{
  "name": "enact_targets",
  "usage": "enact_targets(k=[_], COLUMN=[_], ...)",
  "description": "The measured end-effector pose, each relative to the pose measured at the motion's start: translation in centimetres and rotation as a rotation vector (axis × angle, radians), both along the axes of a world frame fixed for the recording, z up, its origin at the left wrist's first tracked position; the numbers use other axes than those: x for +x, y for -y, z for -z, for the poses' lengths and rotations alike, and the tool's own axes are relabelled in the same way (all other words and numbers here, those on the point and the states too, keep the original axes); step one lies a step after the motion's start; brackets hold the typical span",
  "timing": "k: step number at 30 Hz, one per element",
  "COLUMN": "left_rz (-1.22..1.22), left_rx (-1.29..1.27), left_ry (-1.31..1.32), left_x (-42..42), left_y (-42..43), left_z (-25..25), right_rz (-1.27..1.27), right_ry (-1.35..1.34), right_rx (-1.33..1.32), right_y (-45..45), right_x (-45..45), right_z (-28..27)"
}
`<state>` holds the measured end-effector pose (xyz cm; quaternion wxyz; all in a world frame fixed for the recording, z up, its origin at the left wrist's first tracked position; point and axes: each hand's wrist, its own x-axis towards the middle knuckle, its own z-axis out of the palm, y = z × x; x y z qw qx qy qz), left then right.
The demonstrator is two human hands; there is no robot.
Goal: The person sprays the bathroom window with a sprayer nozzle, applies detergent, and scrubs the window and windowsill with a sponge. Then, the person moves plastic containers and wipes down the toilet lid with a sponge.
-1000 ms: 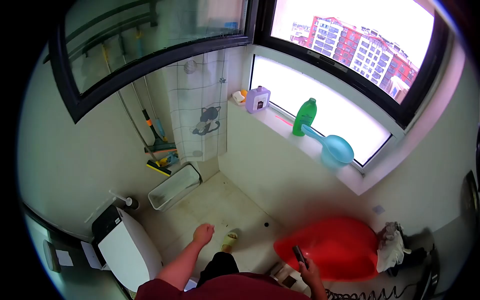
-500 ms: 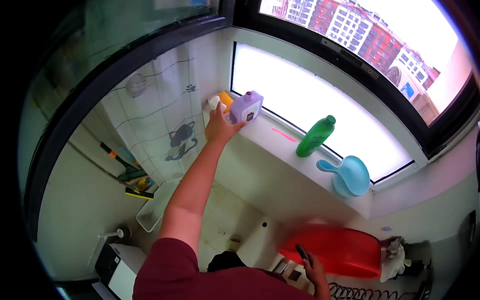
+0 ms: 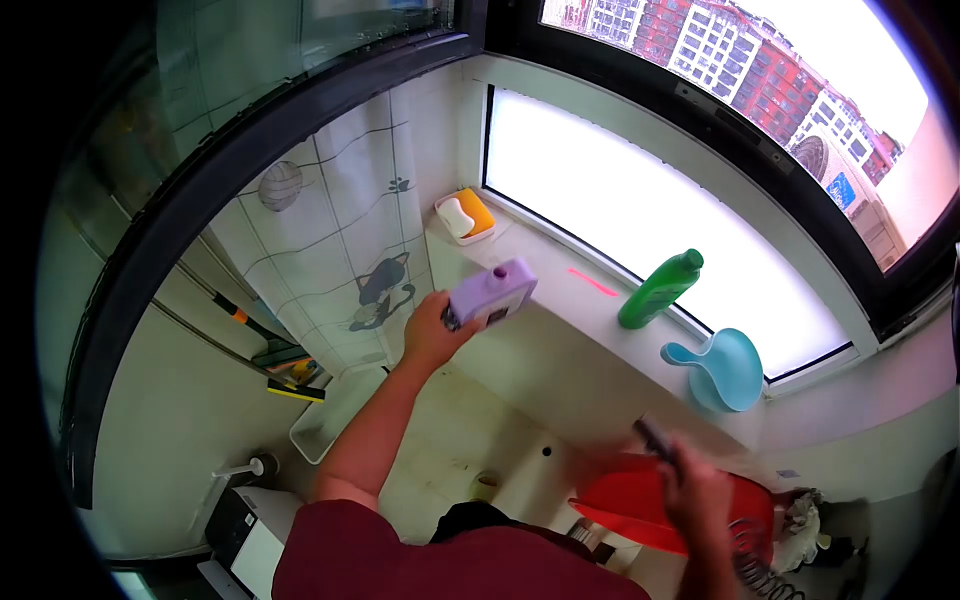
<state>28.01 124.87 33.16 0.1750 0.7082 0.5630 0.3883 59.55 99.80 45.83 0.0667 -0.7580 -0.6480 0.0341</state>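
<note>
My left hand [image 3: 432, 335] is closed around a purple bottle [image 3: 505, 292] with a dark reddish cap, held tilted in the air in front of the ledge [image 3: 560, 270]. My right hand [image 3: 700, 495], blurred by motion, grips a dark spray nozzle [image 3: 652, 438] above a red basin [image 3: 610, 505]. A coiled hose [image 3: 765, 568] hangs below that hand. On the ledge's far left end sit a white bar of soap [image 3: 455, 217] and an orange block [image 3: 478, 208] in a small dish. Farther right stand a green bottle [image 3: 660, 292] and a light blue water scoop [image 3: 728, 372].
The dark frame of an open window [image 3: 690, 100] runs above the ledge. Long-handled cleaning tools [image 3: 290, 365] lean at the left wall near a white tub [image 3: 315, 430]. A white bag [image 3: 800, 535] lies beside the red basin. The floor has a small drain hole [image 3: 547, 451].
My left hand has lifted the purple bottle off the ledge and drawn it toward me. My right hand has risen and moved right with the spray nozzle. The view has shifted slightly.
</note>
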Motion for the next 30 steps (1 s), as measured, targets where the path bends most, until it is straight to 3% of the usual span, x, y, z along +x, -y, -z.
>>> enact_targets(k=[4, 8, 14, 17, 23, 30], left_rz=[0.161, 0.449, 0.632, 0.701, 0.636, 0.771], left_rx=[-0.034, 0.075, -0.199, -0.087, -0.141, 0.020], left_ry=[-0.037, -0.062, -0.036, -0.243, -0.474, -0.464], left_x=[-3.2, -4.2, -3.6, -3.3, -3.0, -3.2], left_y=[2.2, -2.2, -10.5, -12.4, -12.9, -15.4], left_z=[2.1, 1.7, 0.9, 0.8, -0.4, -0.1], right_rz=[-0.072, -0.142, -0.145, -0.077, -0.007, -0.008], right_ry=[0.178, 0.112, 0.051, 0.048, -0.026, -0.047], right_rx=[0.236, 0.295, 0.169, 0.092, 0.080, 0.055], right_y=[-6.0, -9.7, -11.0, -11.1, -10.7, -11.7], right_x=[-1.5, -3.7, -4.1, -3.3, -2.2, -1.9], right_z=[-8.2, -11.0, -9.1, -8.3, -8.1, -8.0])
